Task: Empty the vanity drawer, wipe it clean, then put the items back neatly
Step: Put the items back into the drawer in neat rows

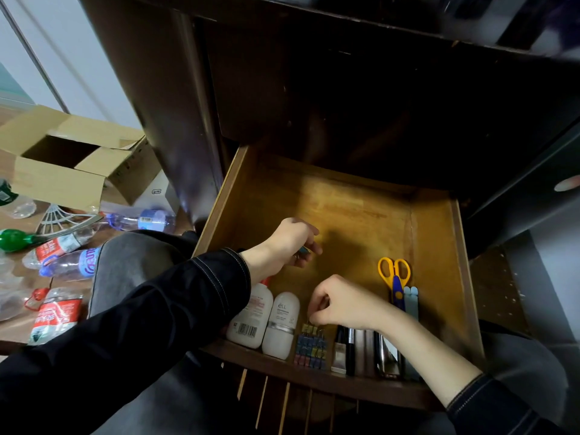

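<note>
Right hand (342, 304) pinches binder clip (309, 328) at drawer (466, 262) front edge; rear open.

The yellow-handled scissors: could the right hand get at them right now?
Probably yes. The scissors lie uncovered beside the right hand, bare drawer floor between them. Its fingers pinch a binder clip, though, so it should release that first.

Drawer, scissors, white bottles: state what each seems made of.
Drawer: wood, probably varnished; brown grain, dull sheen. Scissors: yellow loops and blue body look like glossy plastic; no metal visible. Barcode bottle and banded bottle: likely smooth opaque white plastic; the band is silvery, metal or foil unclear.
</note>
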Action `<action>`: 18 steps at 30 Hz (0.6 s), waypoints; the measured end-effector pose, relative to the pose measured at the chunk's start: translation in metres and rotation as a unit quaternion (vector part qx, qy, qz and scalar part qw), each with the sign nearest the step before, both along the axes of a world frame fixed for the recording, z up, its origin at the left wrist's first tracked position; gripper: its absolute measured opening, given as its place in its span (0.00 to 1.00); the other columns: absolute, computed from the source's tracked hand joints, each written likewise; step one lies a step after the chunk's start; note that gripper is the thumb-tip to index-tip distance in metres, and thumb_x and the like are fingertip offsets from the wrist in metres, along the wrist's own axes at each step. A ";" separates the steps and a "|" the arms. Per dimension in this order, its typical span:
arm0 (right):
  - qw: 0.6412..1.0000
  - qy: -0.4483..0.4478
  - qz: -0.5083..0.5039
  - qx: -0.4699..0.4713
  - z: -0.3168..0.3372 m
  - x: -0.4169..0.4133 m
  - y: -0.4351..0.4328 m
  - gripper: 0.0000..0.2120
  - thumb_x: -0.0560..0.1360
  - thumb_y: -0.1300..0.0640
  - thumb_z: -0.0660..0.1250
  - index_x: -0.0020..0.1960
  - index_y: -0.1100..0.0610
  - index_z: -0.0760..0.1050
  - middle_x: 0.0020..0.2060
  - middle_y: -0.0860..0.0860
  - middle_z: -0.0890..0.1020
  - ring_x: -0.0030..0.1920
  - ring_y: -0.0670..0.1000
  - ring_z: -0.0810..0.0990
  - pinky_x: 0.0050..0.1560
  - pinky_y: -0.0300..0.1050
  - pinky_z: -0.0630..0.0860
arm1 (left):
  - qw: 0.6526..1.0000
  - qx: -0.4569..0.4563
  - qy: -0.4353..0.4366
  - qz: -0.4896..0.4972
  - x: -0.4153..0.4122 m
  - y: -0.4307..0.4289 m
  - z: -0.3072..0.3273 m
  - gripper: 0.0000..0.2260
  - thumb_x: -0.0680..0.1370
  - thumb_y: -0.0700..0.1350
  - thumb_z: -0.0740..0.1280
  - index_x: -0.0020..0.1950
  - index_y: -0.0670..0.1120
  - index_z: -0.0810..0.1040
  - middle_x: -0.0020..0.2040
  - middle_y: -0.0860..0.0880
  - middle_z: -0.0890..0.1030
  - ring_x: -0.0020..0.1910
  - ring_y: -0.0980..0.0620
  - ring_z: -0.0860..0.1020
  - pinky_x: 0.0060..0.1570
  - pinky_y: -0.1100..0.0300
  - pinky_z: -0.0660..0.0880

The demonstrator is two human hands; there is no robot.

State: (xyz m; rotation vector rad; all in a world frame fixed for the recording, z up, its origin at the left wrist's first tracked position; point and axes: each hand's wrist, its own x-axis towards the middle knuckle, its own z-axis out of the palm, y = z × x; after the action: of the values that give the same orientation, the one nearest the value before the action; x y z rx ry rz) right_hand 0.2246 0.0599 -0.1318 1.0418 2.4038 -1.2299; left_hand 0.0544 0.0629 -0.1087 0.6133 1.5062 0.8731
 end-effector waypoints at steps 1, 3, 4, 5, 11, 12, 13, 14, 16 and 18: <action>1.000 -0.001 0.002 -0.002 -0.001 0.000 0.000 0.05 0.71 0.53 0.74 0.44 0.53 0.86 0.42 0.45 0.86 0.45 0.46 0.83 0.51 0.56 0.82 | 1.000 -0.002 0.000 0.001 0.000 0.000 0.000 0.16 0.76 0.32 0.57 0.61 0.39 0.74 0.39 0.40 0.81 0.28 0.49 0.72 0.25 0.63 0.69; 1.000 -0.003 0.006 -0.004 -0.002 0.000 -0.001 0.05 0.72 0.53 0.74 0.45 0.53 0.86 0.42 0.44 0.86 0.45 0.45 0.83 0.51 0.56 0.82 | 1.000 -0.006 -0.003 0.005 0.000 0.001 -0.001 0.15 0.76 0.32 0.57 0.61 0.39 0.74 0.38 0.40 0.81 0.28 0.49 0.72 0.25 0.63 0.69; 1.000 -0.004 0.008 -0.003 -0.002 0.000 -0.002 0.05 0.72 0.53 0.74 0.45 0.53 0.86 0.42 0.44 0.86 0.44 0.45 0.83 0.51 0.55 0.82 | 1.000 -0.009 -0.005 0.008 0.000 0.001 -0.001 0.16 0.75 0.32 0.57 0.60 0.39 0.74 0.37 0.41 0.81 0.27 0.49 0.73 0.25 0.63 0.69; 1.000 -0.004 0.009 -0.004 -0.003 0.000 -0.002 0.05 0.72 0.53 0.74 0.45 0.53 0.86 0.42 0.44 0.85 0.44 0.44 0.83 0.51 0.55 0.82 | 1.000 -0.012 -0.008 0.010 0.001 0.002 -0.001 0.16 0.75 0.32 0.57 0.60 0.39 0.75 0.36 0.41 0.81 0.27 0.49 0.73 0.25 0.62 0.70; 1.000 0.007 0.008 -0.012 -0.003 -0.001 -0.002 0.04 0.73 0.54 0.73 0.44 0.53 0.86 0.40 0.44 0.85 0.43 0.45 0.83 0.51 0.56 0.81 | 0.998 -0.041 -0.041 0.032 0.002 0.004 -0.001 0.15 0.75 0.32 0.60 0.62 0.38 0.74 0.39 0.40 0.81 0.27 0.48 0.76 0.25 0.61 0.73; 1.000 0.013 0.006 -0.016 -0.002 0.000 -0.002 0.05 0.74 0.54 0.73 0.44 0.54 0.86 0.39 0.45 0.86 0.43 0.46 0.84 0.51 0.56 0.81 | 0.998 -0.041 -0.046 0.033 0.002 0.003 0.000 0.15 0.75 0.32 0.60 0.62 0.38 0.74 0.40 0.39 0.81 0.29 0.48 0.76 0.25 0.61 0.73; 1.000 0.016 0.004 -0.021 -0.002 0.000 -0.002 0.06 0.74 0.54 0.72 0.43 0.54 0.86 0.39 0.45 0.86 0.43 0.48 0.84 0.51 0.57 0.81 | 0.997 -0.039 -0.050 0.034 0.002 0.003 0.000 0.15 0.75 0.32 0.60 0.62 0.37 0.74 0.41 0.39 0.81 0.30 0.47 0.76 0.26 0.61 0.74; 1.000 0.015 0.001 -0.024 -0.001 0.000 -0.002 0.07 0.74 0.53 0.71 0.43 0.55 0.86 0.39 0.46 0.86 0.43 0.50 0.85 0.50 0.57 0.81 | 0.997 -0.038 -0.055 0.035 0.002 0.002 0.001 0.15 0.75 0.32 0.60 0.61 0.37 0.74 0.42 0.38 0.81 0.31 0.47 0.76 0.26 0.61 0.74; 1.000 0.000 -0.006 -0.016 -0.001 -0.001 -0.002 0.09 0.75 0.52 0.70 0.41 0.55 0.85 0.39 0.48 0.86 0.42 0.53 0.84 0.49 0.59 0.81 | 0.996 -0.039 -0.066 0.038 0.002 0.001 0.004 0.14 0.76 0.32 0.59 0.60 0.36 0.75 0.43 0.38 0.80 0.32 0.46 0.76 0.26 0.60 0.74; 0.999 -0.020 -0.032 0.016 0.000 0.000 0.001 0.11 0.77 0.51 0.68 0.38 0.53 0.84 0.37 0.49 0.86 0.40 0.52 0.83 0.47 0.58 0.80 | 0.995 -0.040 -0.079 0.038 0.003 -0.001 0.007 0.11 0.78 0.33 0.58 0.59 0.37 0.75 0.43 0.39 0.80 0.34 0.45 0.77 0.29 0.59 0.76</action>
State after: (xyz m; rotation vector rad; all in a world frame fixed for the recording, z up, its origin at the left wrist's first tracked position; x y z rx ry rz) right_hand 0.2242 0.0613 -0.1317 1.1492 2.3847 -1.1823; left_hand 0.0573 0.0623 -0.1012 0.4202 1.4206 0.8933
